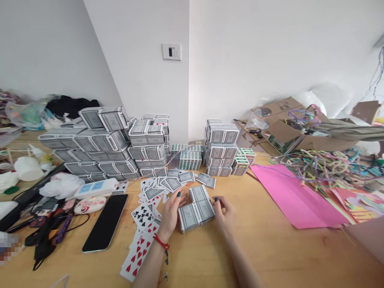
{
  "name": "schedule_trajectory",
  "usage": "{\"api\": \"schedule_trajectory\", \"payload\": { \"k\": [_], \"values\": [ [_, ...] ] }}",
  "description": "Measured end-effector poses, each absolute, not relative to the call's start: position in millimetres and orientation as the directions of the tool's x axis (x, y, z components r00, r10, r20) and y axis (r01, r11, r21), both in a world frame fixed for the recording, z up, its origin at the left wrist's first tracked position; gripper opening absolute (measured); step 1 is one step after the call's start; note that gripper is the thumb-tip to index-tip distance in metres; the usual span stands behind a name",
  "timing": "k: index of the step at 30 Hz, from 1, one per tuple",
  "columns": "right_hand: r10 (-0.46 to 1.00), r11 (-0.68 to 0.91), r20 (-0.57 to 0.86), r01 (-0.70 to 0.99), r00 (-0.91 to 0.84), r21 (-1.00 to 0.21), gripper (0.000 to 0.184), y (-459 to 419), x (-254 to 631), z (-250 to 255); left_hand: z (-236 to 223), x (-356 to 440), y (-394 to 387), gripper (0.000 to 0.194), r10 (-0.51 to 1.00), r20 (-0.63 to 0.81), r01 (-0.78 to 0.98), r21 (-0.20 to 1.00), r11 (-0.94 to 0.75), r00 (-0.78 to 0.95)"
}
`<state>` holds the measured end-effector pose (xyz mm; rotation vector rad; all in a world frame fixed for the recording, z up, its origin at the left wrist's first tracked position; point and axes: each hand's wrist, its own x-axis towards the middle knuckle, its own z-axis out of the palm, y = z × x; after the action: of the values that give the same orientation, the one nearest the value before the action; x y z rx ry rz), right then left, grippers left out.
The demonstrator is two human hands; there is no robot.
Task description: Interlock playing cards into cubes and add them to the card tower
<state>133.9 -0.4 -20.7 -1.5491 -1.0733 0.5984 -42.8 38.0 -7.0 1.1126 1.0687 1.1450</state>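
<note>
An L-shaped block of playing-card packs with grey patterned backs lies on the wooden table between my hands. My left hand, a red cord round its wrist, is at the block's left side with thumb raised and fingers apart. My right hand is close by the block's right edge, its fingers loosely bent and not wrapped round anything; whether they touch the block is hard to tell. Left of my left hand, loose playing cards are spread, some face up.
Tall stacks of grey-backed card blocks stand at the back left, with another stack behind my right hand. Green-and-white card boxes sit between them. A phone lies left, pink paper and tangled cords right.
</note>
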Motion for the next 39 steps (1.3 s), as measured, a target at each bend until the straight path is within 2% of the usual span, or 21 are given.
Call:
{"api": "schedule_trajectory", "payload": {
  "k": [2,5,8,11,14,17,25,33,39],
  "values": [
    [0.835,-0.022,0.126,0.262,0.536,-0.965,0.032,0.5,136.0,-23.3,-9.0,-44.1,40.0,0.044,0.99,-0.039,-0.183,0.981,0.064,0.139],
    [0.84,0.016,0.05,0.068,0.54,-0.998,0.04,6.5,136.9,-29.4,-13.9,-45.7,39.3,0.041,0.997,0.037,-0.212,0.977,-0.022,0.068],
    [0.914,0.06,-0.005,-0.149,0.405,-0.987,0.054,11.2,131.2,-33.6,-17.5,-43.3,35.4,0.041,0.994,0.101,-0.219,0.972,-0.089,0.042],
    [0.974,0.032,-0.027,-0.257,0.223,-0.966,0.06,10.7,121.7,-33.1,-16.4,-39.0,31.9,0.045,0.987,0.1,-0.138,0.987,-0.082,0.129],
    [0.993,-0.016,-0.047,-0.276,0.108,-0.961,0.059,7.9,115.7,-29.8,-14.1,-37.8,32.1,0.047,0.977,0.073,-0.058,0.996,-0.062,0.201],
    [0.995,-0.049,-0.071,-0.297,0.065,-0.954,0.059,6.2,114.4,-27.3,-15.6,-39.7,35.5,0.05,0.974,0.04,-0.025,0.999,-0.035,0.223],
    [0.996,-0.064,-0.077,-0.263,0.041,-0.963,0.058,5.1,113.1,-31.6,-22.4,-40.5,39.5,0.06,0.962,-0.013,0.026,1.0,0.007,0.274],
    [0.998,-0.053,-0.061,-0.225,0.029,-0.973,0.058,2.6,114.1,-36.2,-15.2,-38.9,39.0,0.054,0.958,-0.019,0.143,0.989,-0.023,0.287],
    [0.993,-0.018,-0.055,-0.314,0.109,-0.949,0.061,3.3,113.0,-36.2,-11.3,-37.3,41.0,0.046,0.976,0.002,0.031,0.999,-0.009,0.216]
  ]
}}
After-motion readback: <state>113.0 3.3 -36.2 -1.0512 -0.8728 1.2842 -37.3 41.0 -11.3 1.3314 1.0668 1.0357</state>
